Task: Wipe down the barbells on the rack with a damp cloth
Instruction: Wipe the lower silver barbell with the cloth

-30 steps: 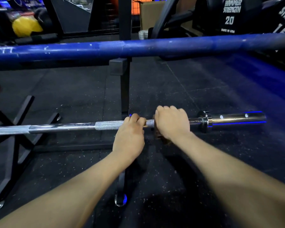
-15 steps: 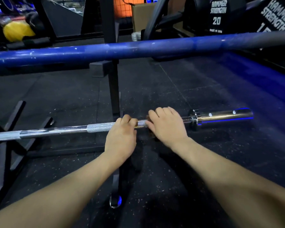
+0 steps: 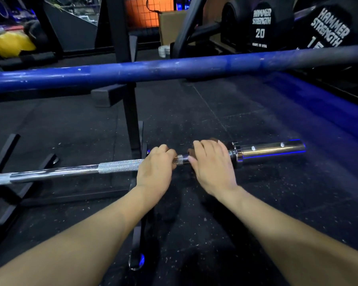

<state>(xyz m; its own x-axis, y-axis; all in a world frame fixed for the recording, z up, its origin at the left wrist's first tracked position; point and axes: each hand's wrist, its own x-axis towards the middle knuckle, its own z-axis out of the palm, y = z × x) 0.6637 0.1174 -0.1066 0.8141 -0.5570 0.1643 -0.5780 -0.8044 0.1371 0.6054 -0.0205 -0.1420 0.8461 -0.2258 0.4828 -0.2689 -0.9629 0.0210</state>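
Our right hand point(image 3: 212, 164) has slid its brown cloth point(image 3: 194, 154), mostly hidden, out toward the collar of the chrome barbell point(image 3: 70, 171) low on the rack; left hand point(image 3: 156, 165) stays curled around the knurling, so this end seems nearly wiped

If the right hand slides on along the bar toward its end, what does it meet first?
Probably the collar of the chrome bar; the right hand is already almost against it, with the sleeve beyond.

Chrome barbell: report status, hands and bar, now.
Left hand shut on chrome barbell. Right hand presses brown cloth on shaft beside collar. Blue bar overhead, clear.
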